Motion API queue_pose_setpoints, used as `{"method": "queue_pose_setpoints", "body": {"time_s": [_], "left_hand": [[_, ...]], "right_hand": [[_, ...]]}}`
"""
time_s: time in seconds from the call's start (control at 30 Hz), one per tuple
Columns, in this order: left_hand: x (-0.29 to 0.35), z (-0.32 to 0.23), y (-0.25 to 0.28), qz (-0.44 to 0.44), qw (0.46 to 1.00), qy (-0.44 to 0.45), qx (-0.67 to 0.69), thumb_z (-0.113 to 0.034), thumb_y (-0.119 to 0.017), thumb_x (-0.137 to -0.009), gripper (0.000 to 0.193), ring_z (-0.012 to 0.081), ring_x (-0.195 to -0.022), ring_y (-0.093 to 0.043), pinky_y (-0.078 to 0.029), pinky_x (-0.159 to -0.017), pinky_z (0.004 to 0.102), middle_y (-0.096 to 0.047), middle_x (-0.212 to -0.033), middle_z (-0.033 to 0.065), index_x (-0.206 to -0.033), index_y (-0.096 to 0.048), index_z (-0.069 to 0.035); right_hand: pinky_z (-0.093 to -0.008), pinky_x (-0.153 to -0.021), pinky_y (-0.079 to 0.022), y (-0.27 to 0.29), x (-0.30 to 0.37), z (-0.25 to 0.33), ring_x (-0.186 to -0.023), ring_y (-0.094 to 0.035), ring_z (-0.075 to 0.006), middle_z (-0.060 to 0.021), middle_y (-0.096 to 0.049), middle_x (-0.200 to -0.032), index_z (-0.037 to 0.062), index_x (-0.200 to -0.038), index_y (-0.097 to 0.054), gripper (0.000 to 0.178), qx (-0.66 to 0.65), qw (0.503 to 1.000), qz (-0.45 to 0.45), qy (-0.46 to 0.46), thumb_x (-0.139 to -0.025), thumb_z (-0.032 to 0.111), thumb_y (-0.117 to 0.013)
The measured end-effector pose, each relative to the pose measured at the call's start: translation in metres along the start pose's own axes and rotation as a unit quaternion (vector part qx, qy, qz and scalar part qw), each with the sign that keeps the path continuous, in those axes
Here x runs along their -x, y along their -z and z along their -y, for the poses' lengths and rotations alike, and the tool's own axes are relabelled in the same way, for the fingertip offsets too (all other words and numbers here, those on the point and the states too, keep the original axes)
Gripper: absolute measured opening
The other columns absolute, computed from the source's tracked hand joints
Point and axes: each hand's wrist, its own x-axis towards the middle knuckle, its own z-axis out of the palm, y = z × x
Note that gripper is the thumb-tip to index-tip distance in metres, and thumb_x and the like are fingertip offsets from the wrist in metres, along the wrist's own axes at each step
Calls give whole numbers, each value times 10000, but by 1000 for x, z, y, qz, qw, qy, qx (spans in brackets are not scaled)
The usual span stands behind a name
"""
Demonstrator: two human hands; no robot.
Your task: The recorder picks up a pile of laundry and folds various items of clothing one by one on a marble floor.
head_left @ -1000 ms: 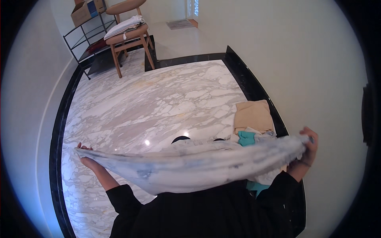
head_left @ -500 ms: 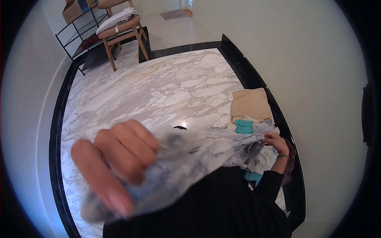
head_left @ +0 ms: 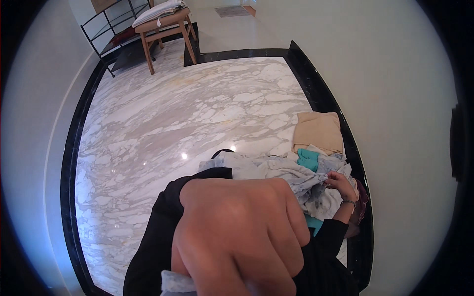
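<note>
Your mottled white-and-grey cloth [head_left: 286, 170] spreads in loose folds in front of you, towards your right, over other pieces. A hard pull could drag those neighbours along, because the layers overlap and look much alike. Your left hand [head_left: 237, 227] is curled, apparently clamped on a bit of pale fabric at the lower edge; its fingertips are hidden, and so is whether that fabric belongs to the same cloth. Held this near your face, the hand blocks your view of the middle, so a crease or twist could go unnoticed there. Your right hand [head_left: 340, 182], well apart from the left, pinches a bunched edge between thumb and fingertips; so slight a hold could slip under a tug.

Around you, the marble floor [head_left: 187, 108] runs to a metal rack [head_left: 131, 61] and a wooden chair [head_left: 165, 22] bearing folded laundry [head_left: 158, 12], both well out of your way. The black skirting [head_left: 321, 89] hems in your right side. Just beyond the cloth sits a folded tan fabric [head_left: 318, 130], then a smaller teal garment [head_left: 308, 159], near enough to be nudged. The bracelet [head_left: 349, 202] on your right wrist could snag loose threads.
</note>
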Motion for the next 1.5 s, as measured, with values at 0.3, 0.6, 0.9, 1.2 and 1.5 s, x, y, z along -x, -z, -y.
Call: {"method": "queue_pose_setpoints", "body": {"time_s": [0.3,0.6,0.9,1.2,1.5], "left_hand": [[-2,16,-8,-9,999,34,31,-317,-518,-1011,238,91,-361,-327,-200,-383,243,-427,-483,-17,-1198,-566,-178],[-13,41,-5,-43,992,107,52,-331,-508,-1008,251,86,-388,-337,-227,-410,243,-419,-502,-27,-1177,-586,-162],[66,133,39,-130,910,392,28,-294,-544,-958,327,45,-493,-315,-358,-564,223,-360,-585,-69,-1085,-666,-19],[394,150,73,-55,480,720,-498,-87,-499,-923,365,352,-1120,-595,-400,-1059,416,-655,-1133,149,-1270,-589,-22],[435,154,70,214,473,683,-515,-100,-552,-849,485,266,-1042,-640,-274,-1084,490,-684,-1018,87,-1333,-570,-121]], "right_hand": [[-354,-886,-493,22,-17,-75,-1037,-627,-171,-37,-675,-1057,112,-1153,-662,294,-48,972,-227,-22,-868,181,-677],[-598,-1128,-228,92,57,-313,-1419,-235,-486,-259,-187,-1586,222,-1519,-297,1095,144,611,-649,-431,-623,572,-821],[-615,-1141,-156,68,84,-408,-1438,-133,-504,-281,-87,-1583,193,-1548,-195,1199,-107,566,-675,-462,-612,597,-826],[-600,-1135,-191,98,-17,-365,-1432,-181,-476,-267,-157,-1564,170,-1538,-227,1143,-118,654,-603,-442,-644,565,-820],[-584,-1129,-227,121,-126,-325,-1426,-228,-447,-253,-226,-1544,148,-1528,-259,1088,-100,747,-515,-409,-676,533,-814]]}}
